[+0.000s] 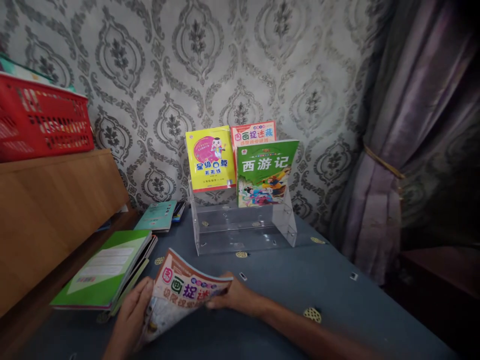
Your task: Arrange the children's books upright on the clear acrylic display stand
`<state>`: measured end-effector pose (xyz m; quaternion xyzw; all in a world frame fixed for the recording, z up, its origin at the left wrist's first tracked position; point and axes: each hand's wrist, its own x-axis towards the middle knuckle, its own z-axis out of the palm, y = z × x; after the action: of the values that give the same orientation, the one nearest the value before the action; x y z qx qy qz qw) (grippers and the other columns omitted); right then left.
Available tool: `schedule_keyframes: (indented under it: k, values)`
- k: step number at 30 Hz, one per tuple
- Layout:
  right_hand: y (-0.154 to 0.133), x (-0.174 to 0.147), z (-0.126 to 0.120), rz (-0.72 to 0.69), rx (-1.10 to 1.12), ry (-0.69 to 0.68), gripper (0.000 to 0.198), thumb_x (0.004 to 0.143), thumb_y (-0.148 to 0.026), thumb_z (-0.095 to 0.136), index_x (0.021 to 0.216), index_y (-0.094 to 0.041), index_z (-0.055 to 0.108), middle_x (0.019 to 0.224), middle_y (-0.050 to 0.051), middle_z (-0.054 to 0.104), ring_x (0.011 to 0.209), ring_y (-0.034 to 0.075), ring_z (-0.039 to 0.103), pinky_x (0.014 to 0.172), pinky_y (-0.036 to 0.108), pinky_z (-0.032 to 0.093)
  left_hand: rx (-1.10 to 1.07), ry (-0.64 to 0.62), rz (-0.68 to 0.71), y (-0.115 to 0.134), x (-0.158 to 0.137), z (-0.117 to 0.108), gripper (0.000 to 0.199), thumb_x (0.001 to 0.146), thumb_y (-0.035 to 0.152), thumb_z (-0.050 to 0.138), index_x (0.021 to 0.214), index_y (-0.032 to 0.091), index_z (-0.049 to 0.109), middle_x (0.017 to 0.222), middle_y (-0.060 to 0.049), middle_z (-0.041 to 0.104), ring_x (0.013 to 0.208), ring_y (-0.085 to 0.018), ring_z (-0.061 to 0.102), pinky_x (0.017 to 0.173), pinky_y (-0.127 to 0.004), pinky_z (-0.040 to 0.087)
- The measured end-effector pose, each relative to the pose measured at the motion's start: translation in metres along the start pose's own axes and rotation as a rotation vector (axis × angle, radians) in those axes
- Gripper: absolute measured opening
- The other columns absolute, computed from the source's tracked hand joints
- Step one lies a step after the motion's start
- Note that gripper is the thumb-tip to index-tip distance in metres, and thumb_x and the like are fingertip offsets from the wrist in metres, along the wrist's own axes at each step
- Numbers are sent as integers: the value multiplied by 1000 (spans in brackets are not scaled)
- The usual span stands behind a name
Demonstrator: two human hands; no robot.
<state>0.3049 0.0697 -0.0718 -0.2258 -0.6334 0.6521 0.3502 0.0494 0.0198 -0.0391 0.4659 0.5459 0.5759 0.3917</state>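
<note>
Between my two hands is a thin picture book (pixel 180 295) with colourful title characters, held tilted above the table and bowed along its length. My left hand (pixel 135 305) grips its left edge, and my right hand (pixel 228 296) pinches its right edge with the thumb on the cover. Beyond them stands a clear acrylic tiered book rack (pixel 243 240). On its upper part rest a yellow workbook (pixel 210 162), a red-bordered picture book (pixel 253 131) and, in front of that one, a green storybook (pixel 267 175). The rack's lower tiers hold no books.
A stack of books with a green cover on top (pixel 108 267) lies left of my hands. Behind it are a teal book (pixel 156 216) and other books. A red plastic basket (pixel 45 120) sits on a wooden ledge (pixel 63 195) at left. A curtain (pixel 382 200) hangs at right.
</note>
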Motion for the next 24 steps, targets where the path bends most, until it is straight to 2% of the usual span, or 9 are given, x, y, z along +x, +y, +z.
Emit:
schedule_keyframes:
  k: [2,5,8,11,16,20,24]
  values:
    - [2,16,6,-33,62,25,44,57,-55,89,73,-17,75,70,-1,67,68,14,60,69,28,51,-80,49,-52,2,7,-2,53,58,70,80,70,20,68,73,-4,71,78,-23,67,66,-28,57]
    - [2,37,13,-49,131,29,50,57,-60,88,70,-14,72,71,1,69,64,13,62,64,27,53,-203,108,-61,6,18,0,52,56,65,83,79,19,72,86,-6,77,90,-26,70,72,-30,59]
    - [-3,50,17,-34,180,4,57,58,-62,87,79,-12,71,71,2,70,59,12,63,54,24,53,-348,128,-60,11,27,11,53,55,59,86,88,18,73,93,-5,78,93,-27,71,76,-33,60]
    - [-13,55,13,-51,163,53,58,61,-63,85,85,-12,68,71,1,70,53,11,62,44,20,50,-423,123,-26,19,34,26,52,58,53,87,95,18,73,96,-5,78,93,-26,72,79,-34,60]
    - [-37,54,-10,-110,14,139,58,69,-65,80,91,-13,66,71,0,70,48,9,59,40,19,47,-468,121,125,34,49,48,49,64,54,84,93,17,72,95,-4,77,91,-21,71,81,-29,58]
    - [-61,56,-33,-174,-94,236,58,71,-66,76,92,-14,64,67,-1,67,46,9,57,39,20,46,-416,34,239,48,68,62,41,70,54,81,87,19,67,87,0,73,80,-14,67,75,-22,55]
    - [-92,59,-53,-268,-205,313,50,75,-61,74,92,-15,62,67,-1,66,47,10,56,38,21,47,-377,-55,310,63,95,76,40,73,55,78,83,20,62,81,3,68,73,-11,62,68,-19,52]
